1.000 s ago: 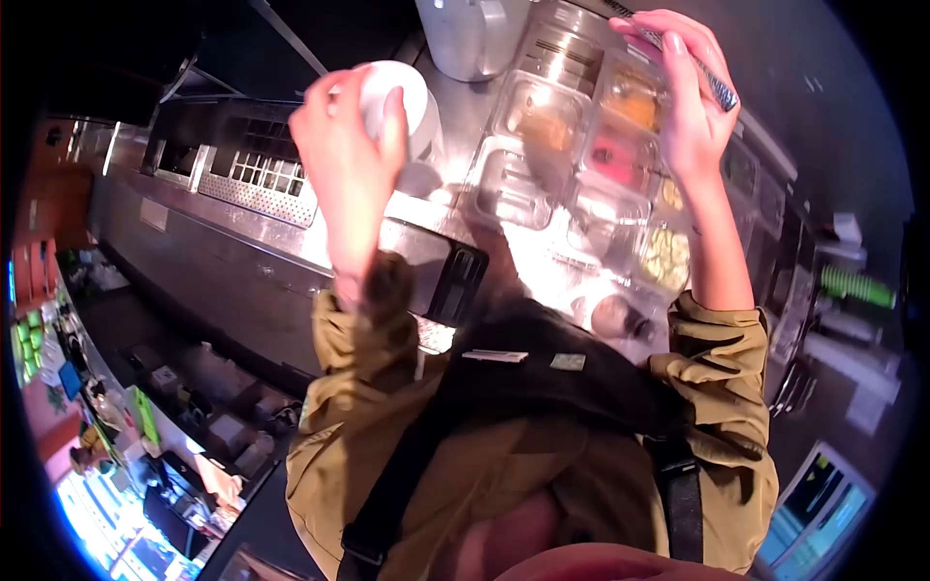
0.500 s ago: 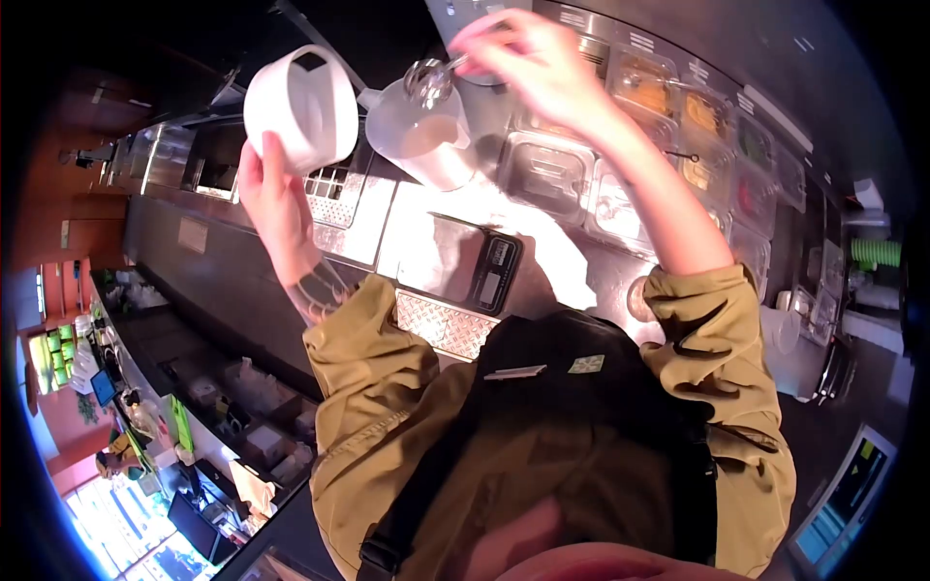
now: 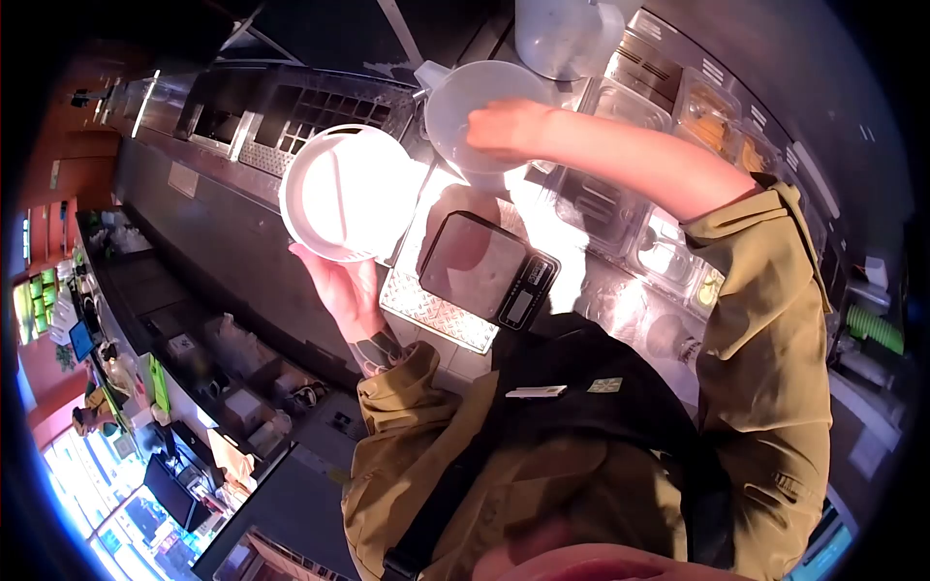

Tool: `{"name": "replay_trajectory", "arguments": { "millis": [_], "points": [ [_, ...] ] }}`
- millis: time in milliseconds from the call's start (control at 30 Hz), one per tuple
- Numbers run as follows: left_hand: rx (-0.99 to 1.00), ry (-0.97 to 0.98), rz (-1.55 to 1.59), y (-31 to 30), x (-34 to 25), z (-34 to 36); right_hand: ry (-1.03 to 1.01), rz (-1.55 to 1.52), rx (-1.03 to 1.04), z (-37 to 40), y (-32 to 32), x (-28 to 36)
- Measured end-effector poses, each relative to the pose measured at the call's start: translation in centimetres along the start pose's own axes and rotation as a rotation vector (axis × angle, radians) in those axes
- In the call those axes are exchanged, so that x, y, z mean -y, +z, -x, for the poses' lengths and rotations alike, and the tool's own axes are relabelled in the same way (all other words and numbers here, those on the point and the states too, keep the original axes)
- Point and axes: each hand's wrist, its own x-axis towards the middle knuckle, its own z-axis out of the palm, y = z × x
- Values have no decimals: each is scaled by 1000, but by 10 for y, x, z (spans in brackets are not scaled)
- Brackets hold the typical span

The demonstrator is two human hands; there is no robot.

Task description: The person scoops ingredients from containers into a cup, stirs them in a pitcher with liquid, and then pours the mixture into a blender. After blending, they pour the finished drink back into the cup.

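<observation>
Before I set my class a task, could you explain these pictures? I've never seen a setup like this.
There's no robot here: these are a person's bare hands. One camera, worn on the head, looks down, so you see the person's own sleeves. The left hand holds a white bowl. The right hand is at the mouth of a translucent pitcher; whatever it grips is hidden. On the counter are a digital scale and clear food containers.
</observation>
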Motion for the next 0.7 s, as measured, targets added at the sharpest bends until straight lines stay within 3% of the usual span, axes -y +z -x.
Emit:
{"name": "replay_trajectory", "arguments": {
  "millis": [100, 167, 333, 400, 467, 533, 633, 700],
  "points": [
    [-62, 2, -146, 0, 28, -8, -10, -229, -28, -13, 11, -14],
    [-186, -23, -161, 1, 40, -12, 91, -282, -61, -20, 9, -24],
    [-142, -6, -128, -1, 39, -22, 336, -570, -205, -15, 4, -36],
    [-146, -17, -108, -10, 36, -26, 113, -505, -343, 0, 8, -45],
    [-158, -25, -81, -15, 35, -27, 155, -674, -384, 15, -6, -45],
    [-145, -29, -61, -18, 35, -25, 476, -1063, -321, 35, -29, -38],
    [-129, -33, -38, -16, 35, -24, 225, -827, -441, 66, -33, -29],
    [-143, -27, -48, -18, 35, -23, -122, -369, -508, 77, -17, -35]
  ]
}}
